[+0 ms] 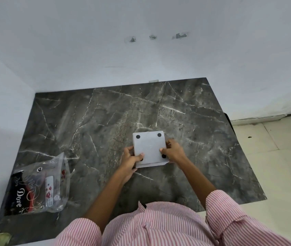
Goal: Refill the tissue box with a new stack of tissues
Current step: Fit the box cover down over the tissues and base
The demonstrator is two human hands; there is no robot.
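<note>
A square grey tissue box (149,146) is held upside down over the middle of the dark marble table (105,112), its flat base with black round feet facing up. My left hand (131,161) grips its left side with the thumb on the base. My right hand (174,151) grips the right side, thumb also on the base. The bottom panel looks slightly offset toward me at the near edge. A clear plastic tissue pack (40,185) with black and red "Dove" print lies at the table's front left corner.
White walls close off the table at the back and left. Pale floor tiles (274,157) lie to the right of the table edge. My pink striped shirt (158,226) fills the bottom of the view.
</note>
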